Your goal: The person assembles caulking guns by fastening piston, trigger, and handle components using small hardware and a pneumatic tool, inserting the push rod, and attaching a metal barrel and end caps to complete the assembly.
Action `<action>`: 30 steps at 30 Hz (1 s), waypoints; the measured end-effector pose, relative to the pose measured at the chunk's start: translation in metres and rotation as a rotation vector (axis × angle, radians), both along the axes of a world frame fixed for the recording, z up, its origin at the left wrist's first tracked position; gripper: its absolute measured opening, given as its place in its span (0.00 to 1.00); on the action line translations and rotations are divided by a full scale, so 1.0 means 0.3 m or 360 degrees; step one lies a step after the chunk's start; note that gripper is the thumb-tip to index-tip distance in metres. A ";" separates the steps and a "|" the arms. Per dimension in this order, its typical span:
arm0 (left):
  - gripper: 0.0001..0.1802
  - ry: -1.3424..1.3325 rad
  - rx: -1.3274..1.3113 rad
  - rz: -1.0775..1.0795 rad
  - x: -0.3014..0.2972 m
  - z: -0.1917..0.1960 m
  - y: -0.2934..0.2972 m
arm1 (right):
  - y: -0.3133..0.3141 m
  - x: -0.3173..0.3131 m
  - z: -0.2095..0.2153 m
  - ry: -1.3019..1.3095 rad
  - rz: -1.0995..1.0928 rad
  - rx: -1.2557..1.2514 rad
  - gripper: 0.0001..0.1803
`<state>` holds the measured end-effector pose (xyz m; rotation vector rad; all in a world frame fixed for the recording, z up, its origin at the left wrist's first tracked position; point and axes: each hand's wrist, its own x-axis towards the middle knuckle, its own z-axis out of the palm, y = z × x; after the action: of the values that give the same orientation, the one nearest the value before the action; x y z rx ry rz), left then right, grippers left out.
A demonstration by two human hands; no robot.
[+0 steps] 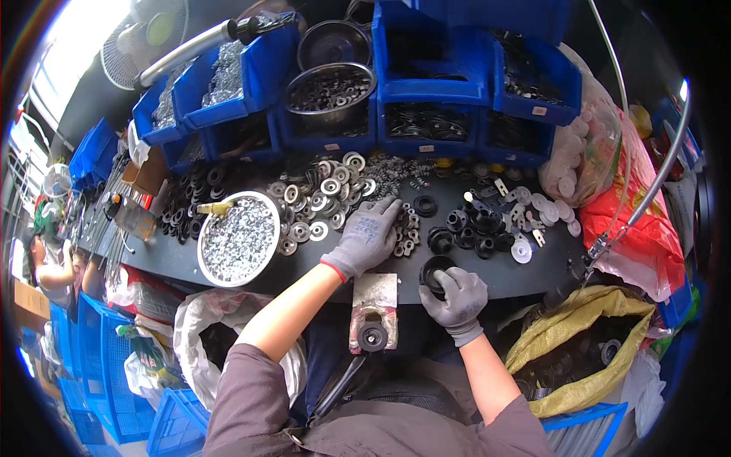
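My left hand (367,234), in a grey glove, reaches over the table with its fingers stretched out at the edge of a heap of small metal parts (408,234). Whether a small piece lies under its fingertips is hidden. Gripped at the table's front edge by my right hand (458,303), also gloved, is a black ring-shaped cup (435,268). Between my forearms stands a metal fixture (375,293) bearing a black round part (372,336). Black knobs and cups (478,227) lie beyond my right hand; metal washers (329,186) are piled beyond my left.
Left of my left arm sits a white bowl (276,242) of small shiny parts. Stacked blue bins (432,93) line the back. White discs (542,204) lie at right. A yellow sack (582,392) and a white sack (196,324) stand below the front edge. A bent metal tube (661,179) rises at right.
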<state>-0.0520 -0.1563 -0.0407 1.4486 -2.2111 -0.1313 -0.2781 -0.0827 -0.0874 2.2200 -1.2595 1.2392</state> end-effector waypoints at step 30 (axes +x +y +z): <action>0.14 0.0260 -0.0304 0.0358 0.158 -0.092 0.269 | -0.048 0.016 -0.032 -0.0127 -0.0010 -0.0120 0.15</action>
<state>-0.0046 -0.0755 -0.0684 1.5101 -1.8631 0.0358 -0.2734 -0.0971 -0.0970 2.1316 -1.2261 1.3628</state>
